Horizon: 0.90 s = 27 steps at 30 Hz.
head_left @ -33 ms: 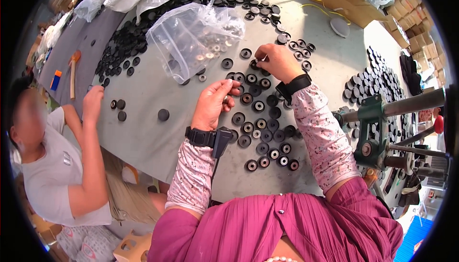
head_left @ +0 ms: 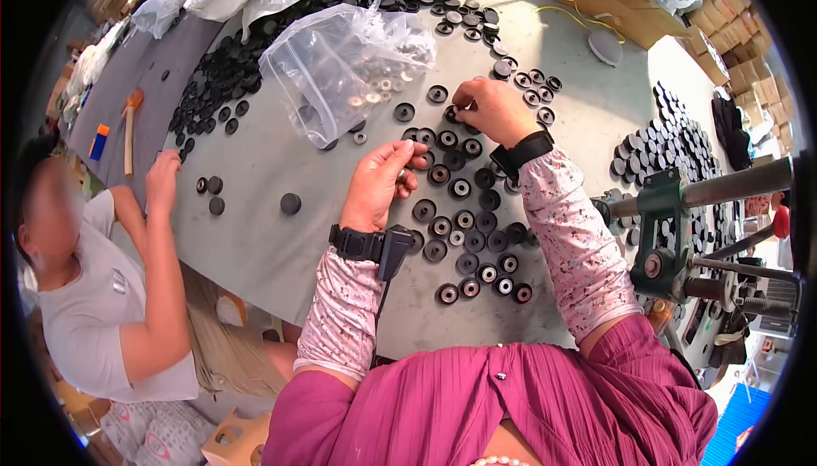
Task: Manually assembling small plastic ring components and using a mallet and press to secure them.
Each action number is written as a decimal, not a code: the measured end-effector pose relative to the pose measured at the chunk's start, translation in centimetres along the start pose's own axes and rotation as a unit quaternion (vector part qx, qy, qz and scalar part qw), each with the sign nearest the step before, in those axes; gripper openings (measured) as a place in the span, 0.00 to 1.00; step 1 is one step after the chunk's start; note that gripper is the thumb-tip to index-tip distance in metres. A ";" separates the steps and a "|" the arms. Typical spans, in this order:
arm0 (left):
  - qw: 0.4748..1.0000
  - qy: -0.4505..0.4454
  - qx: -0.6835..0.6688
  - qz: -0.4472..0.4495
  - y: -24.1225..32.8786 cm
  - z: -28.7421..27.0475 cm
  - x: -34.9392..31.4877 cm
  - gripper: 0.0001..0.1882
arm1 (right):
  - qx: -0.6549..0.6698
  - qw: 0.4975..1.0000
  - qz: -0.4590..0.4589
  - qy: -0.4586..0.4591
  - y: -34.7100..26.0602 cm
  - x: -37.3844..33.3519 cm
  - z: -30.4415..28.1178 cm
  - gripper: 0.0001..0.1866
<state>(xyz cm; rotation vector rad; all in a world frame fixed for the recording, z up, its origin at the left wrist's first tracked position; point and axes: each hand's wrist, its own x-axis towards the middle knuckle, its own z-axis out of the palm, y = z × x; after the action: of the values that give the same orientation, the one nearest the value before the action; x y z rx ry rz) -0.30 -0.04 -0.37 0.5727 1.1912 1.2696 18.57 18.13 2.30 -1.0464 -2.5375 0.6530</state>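
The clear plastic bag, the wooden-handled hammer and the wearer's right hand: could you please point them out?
Clear plastic bag [head_left: 328, 66]: head view, middle of its film.
Wooden-handled hammer [head_left: 129, 138]: head view, on its handle.
Wearer's right hand [head_left: 496, 112]: head view, back of the hand.

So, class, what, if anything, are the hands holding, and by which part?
It cannot be told. The right hand is at a black round cap, any grip hidden; the left hand, curled, hides any hold.
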 end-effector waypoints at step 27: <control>1.000 -0.011 -0.013 0.006 -0.5 -0.6 0.4 0.16 | 0.083 0.996 0.017 -0.038 0.0 11.7 1.3 0.27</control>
<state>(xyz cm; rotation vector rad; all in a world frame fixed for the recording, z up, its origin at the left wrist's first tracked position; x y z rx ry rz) -0.74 0.07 -1.14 0.5739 1.1521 1.2843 10.05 26.22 2.57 -1.0254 -2.4830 0.9131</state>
